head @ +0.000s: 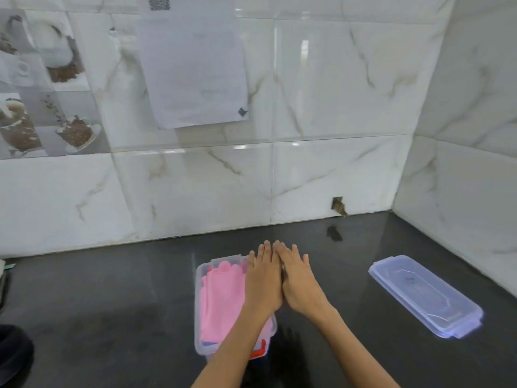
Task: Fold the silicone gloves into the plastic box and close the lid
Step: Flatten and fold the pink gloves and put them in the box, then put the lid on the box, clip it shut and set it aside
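A clear plastic box [199,309] stands on the dark counter, near the middle. Pink silicone gloves [221,298] lie flat inside it, fingers pointing toward the wall. My left hand [263,278] lies flat with straight fingers over the right part of the box. My right hand [298,284] is flat beside it, fingers straight, touching the left hand along its edge; whether it rests on the box or hovers I cannot tell. The box's clear lid [425,295] lies apart on the counter to the right. A red part [258,352] shows at the box's near end.
The black counter [112,303] meets a marble-tiled wall [195,197] behind and another on the right. A paper sheet [193,68] hangs on the back wall. A dark object [14,351] sits at the left edge.
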A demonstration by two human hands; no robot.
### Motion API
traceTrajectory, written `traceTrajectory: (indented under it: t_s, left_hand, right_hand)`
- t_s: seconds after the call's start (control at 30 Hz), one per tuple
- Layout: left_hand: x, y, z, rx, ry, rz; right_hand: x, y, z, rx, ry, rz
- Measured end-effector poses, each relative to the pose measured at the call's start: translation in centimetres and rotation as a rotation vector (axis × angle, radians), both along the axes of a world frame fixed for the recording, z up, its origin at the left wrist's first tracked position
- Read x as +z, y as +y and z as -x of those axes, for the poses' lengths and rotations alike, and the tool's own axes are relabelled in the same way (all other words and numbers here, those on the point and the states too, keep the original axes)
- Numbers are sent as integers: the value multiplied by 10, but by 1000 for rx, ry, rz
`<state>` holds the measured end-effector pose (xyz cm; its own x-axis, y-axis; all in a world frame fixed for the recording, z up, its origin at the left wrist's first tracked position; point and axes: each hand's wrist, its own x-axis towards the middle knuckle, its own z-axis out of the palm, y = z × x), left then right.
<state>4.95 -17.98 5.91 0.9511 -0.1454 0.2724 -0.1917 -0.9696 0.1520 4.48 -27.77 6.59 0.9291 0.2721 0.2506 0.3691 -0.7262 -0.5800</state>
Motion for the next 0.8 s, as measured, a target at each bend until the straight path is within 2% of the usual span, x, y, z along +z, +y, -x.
traceTrajectory:
  t_s: [0.33,0.5,0.6,0.67,0.8]
  left_hand:
    - [-46,-171,-24,-327,124,65]
    - [-74,-208,-42,-357,139,124]
    - [-89,-223,-55,-340,121,180]
    - [-96,-232,-67,-321,123,214]
    - [-104,-246,-93,-308,120,298]
  right_hand:
    - [-56,-174,35,-583,166,111]
    - [-79,-220,40,-876,247,156]
    - [-91,-241,34,-982,300,166]
    - [-98,-253,28,-1025,284,138]
    - [-102,-265,20,-1098,183,-57]
